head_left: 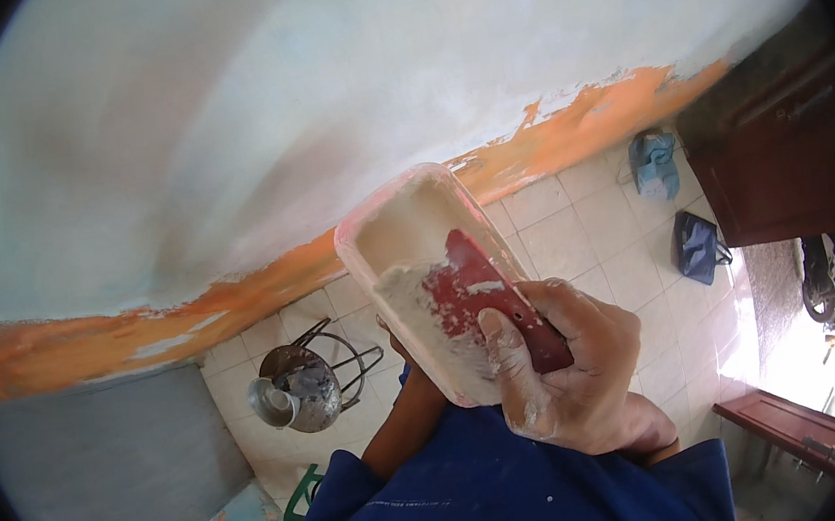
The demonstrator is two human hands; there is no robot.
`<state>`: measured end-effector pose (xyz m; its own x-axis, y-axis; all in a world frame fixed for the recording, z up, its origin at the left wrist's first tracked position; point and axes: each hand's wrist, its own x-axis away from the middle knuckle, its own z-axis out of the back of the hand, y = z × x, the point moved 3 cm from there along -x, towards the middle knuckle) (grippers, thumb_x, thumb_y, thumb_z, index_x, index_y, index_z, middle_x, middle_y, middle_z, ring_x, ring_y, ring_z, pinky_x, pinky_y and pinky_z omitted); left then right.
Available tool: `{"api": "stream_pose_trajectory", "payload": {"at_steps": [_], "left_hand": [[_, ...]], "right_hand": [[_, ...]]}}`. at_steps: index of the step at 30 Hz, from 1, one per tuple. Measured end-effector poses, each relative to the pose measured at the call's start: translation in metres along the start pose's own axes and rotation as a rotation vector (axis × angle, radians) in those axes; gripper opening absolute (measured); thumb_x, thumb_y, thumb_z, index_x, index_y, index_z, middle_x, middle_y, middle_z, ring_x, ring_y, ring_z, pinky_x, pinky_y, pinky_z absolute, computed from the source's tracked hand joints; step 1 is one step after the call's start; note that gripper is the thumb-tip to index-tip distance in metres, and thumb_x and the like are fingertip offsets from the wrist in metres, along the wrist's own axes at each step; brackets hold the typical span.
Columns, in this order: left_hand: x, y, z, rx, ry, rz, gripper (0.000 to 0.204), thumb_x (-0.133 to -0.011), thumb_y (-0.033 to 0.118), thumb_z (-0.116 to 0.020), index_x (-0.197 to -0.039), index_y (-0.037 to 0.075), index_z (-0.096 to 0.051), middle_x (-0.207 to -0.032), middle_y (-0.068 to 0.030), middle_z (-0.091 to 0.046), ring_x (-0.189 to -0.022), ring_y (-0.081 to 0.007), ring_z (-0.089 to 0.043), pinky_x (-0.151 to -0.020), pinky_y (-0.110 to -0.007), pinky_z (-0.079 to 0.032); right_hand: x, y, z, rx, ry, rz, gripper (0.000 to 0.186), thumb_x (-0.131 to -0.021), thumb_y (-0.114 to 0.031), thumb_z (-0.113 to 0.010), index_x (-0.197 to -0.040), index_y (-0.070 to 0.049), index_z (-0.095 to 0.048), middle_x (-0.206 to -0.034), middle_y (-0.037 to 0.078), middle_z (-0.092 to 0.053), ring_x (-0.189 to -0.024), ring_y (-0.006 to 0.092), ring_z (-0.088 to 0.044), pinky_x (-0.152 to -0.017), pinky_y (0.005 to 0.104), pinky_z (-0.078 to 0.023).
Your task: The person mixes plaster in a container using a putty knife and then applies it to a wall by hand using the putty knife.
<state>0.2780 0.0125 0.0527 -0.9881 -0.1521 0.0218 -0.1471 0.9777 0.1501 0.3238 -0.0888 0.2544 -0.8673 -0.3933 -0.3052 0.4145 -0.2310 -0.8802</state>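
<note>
A pinkish-white rectangular plastic tub (pixel 344 235) is held up before my chest, with pale putty (pixel 405 287) smeared inside. My left hand (pixel 391 337) supports it at its left side; most of that hand is hidden behind the tub. Between the thumb and fingers of my right hand (pixel 578 366) is a red putty scraper (pixel 486 289), streaked with putty. Its flat blade end reaches into the tub and touches the putty. White putty also coats my right thumb and fingers.
Ahead is a wall (pixel 254 126) with a whitish coat above an orange strip (pixel 605 117). On the tiled floor (pixel 576 235) stands a stool (pixel 315 401) bearing a metal cup (pixel 272 403). Two bags, one light blue (pixel 654 165) and one dark (pixel 698 247), lie by a brown door (pixel 778 145).
</note>
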Motion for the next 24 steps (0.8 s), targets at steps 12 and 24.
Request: {"api": "stream_pose_trajectory", "payload": {"at_steps": [12,24], "left_hand": [[0.000,0.001,-0.002,0.041,0.056,-0.014,0.057,-0.093,0.042,-0.044,-0.137,0.007,-0.040,-0.127,-0.0168,-0.054,-0.114,-0.0305,-0.056,-0.098,-0.046,-0.047],[0.015,0.008,0.001,0.051,0.100,-0.039,0.058,-0.093,0.044,-0.044,-0.138,0.007,-0.039,-0.128,-0.0164,-0.053,-0.115,-0.0302,-0.056,-0.098,-0.046,-0.047]], "right_hand": [[0.009,0.010,-0.009,0.043,0.111,0.097,0.016,-0.077,0.002,-0.069,-0.089,0.007,-0.061,-0.067,0.017,-0.064,-0.055,0.0195,-0.066,-0.049,0.0259,-0.047],[0.022,0.025,-0.038,0.072,0.124,0.154,0.014,-0.074,-0.001,-0.072,-0.083,-0.001,-0.061,-0.062,0.015,-0.061,-0.048,0.0231,-0.062,-0.044,0.0287,-0.044]]}}
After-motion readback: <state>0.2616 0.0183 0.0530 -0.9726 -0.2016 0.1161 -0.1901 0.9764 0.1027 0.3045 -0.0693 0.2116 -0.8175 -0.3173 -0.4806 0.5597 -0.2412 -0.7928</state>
